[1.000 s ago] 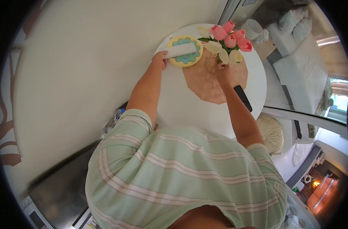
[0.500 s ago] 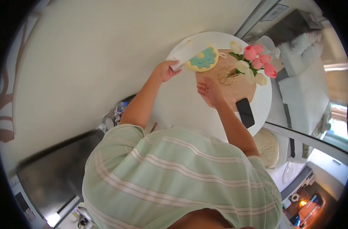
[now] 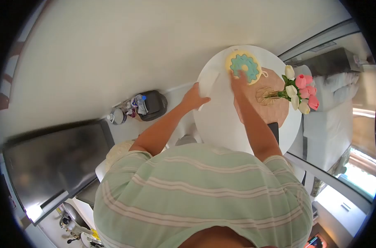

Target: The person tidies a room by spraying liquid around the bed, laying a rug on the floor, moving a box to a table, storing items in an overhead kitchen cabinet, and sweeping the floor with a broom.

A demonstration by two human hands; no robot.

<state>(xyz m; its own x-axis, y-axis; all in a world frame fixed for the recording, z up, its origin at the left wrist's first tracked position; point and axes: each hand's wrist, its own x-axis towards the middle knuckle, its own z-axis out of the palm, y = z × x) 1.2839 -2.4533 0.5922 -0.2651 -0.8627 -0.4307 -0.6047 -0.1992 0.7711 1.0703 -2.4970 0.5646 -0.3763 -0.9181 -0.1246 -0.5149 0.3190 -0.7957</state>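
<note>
My left hand (image 3: 195,97) is closed on the near edge of a white flat rectangular piece (image 3: 208,82), held over the left side of the round white table. Blur hides what the piece is made of. My right hand (image 3: 239,82) reaches to a donut-shaped item (image 3: 244,63), yellow with a teal wavy top and a small loop. Its fingers look stretched out, somewhat smeared, and overlap the item's lower edge; I cannot tell how firmly they touch.
On the white table (image 3: 217,124) lies a tan faceted mat (image 3: 274,111) with a gold wire vase (image 3: 266,96) of pink and white tulips (image 3: 301,89) on it. A dark phone (image 3: 273,129) is partly behind my right forearm. A black bin (image 3: 154,106) stands left.
My view has shifted, so the table sits further right. My right hand has moved from beside the mat up to the donut-shaped item. The white piece stays in my left hand, now further from that item.
</note>
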